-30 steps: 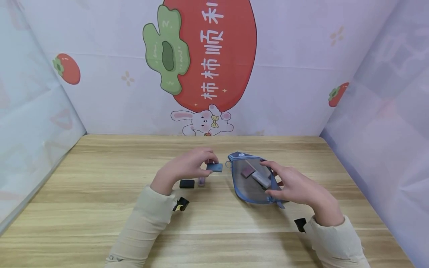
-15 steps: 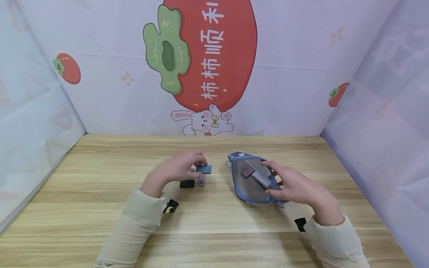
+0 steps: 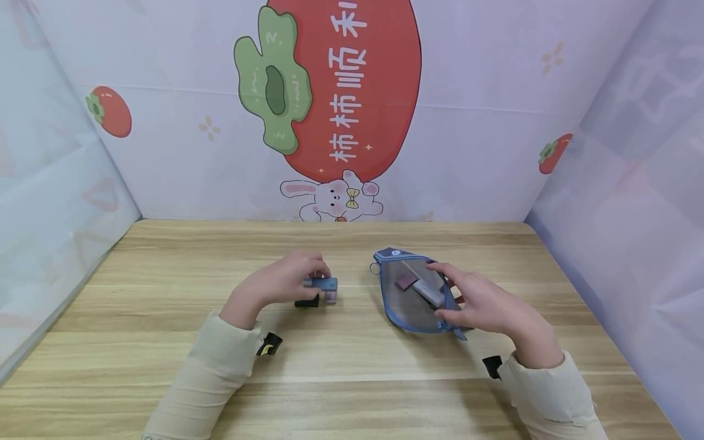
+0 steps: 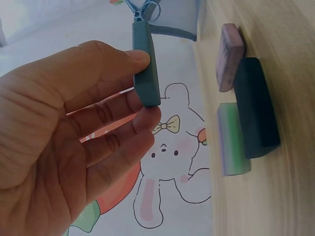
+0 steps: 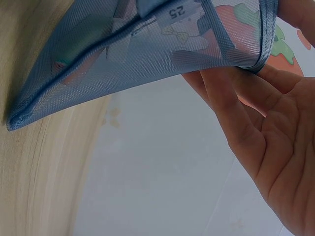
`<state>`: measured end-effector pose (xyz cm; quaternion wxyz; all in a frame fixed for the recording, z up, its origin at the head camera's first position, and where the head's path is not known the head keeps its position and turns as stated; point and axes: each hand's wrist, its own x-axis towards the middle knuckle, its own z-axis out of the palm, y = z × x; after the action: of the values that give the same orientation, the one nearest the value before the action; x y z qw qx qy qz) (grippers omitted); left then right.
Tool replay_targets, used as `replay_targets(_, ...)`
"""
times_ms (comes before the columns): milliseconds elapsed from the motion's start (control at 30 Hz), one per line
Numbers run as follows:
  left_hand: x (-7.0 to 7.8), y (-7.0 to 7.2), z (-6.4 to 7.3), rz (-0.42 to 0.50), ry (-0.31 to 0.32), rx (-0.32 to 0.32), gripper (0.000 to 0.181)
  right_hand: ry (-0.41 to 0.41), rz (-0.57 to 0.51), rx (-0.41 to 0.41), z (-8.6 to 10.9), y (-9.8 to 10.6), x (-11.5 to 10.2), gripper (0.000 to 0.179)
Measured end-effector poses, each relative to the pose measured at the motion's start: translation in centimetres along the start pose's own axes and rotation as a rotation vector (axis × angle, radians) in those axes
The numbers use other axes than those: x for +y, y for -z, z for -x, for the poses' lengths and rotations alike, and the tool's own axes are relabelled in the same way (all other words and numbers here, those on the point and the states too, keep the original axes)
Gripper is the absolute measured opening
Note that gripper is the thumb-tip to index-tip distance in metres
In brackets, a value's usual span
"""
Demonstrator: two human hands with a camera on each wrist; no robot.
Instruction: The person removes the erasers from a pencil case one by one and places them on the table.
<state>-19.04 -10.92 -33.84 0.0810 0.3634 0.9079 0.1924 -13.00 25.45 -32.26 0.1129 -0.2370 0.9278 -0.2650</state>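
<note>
My left hand (image 3: 275, 286) pinches a blue eraser (image 3: 326, 283) between thumb and fingertips, raised above the table. In the left wrist view, a pink eraser (image 4: 229, 59), a black eraser (image 4: 257, 110) and a green-and-purple striped eraser (image 4: 234, 140) lie close together on the wood. The striped one is hidden in the head view. My right hand (image 3: 484, 299) grips the right edge of a blue mesh zip pouch (image 3: 397, 305), its thumb and fingers spread along that side. Through the mesh I see a dark red block (image 3: 406, 281) and a pale grey block (image 3: 429, 294).
The wooden table (image 3: 352, 397) runs back to a printed backdrop (image 3: 467, 159). Cloth walls stand at both sides. A small ring (image 3: 375, 268) hangs from the pouch's left corner.
My left hand has moved left and slightly nearer with the blue eraser, away from the pouch to above the other erasers. The right hand and the pouch have stayed in place.
</note>
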Motion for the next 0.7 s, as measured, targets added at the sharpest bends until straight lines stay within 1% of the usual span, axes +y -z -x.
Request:
replay_targets(100,0.0,-0.2,0.2,0.003,0.008,-0.014,0.023,0.014,0.003,0.005,0.0,0.1,0.0,0.076)
replay_targets(233,-0.1,-0.4,0.5,0.031,0.05,-0.032,0.023,0.033,0.008,0.011,0.0,0.2,-0.1,0.075)
replay_targets(333,-0.1,-0.6,0.6,0.041,0.068,-0.041,0.024,0.032,0.0,0.012,0.0,0.2,-0.1,0.075)
replay_targets(533,-0.1,-0.8,1.0,0.028,0.044,-0.057,0.023,0.026,-0.004,0.007,0.0,0.2,0.0,0.075)
replay_targets(700,-0.2,-1.1,1.3,0.059,0.028,-0.075,0.023,0.018,-0.006,0.001,0.0,0.1,0.0,0.075)
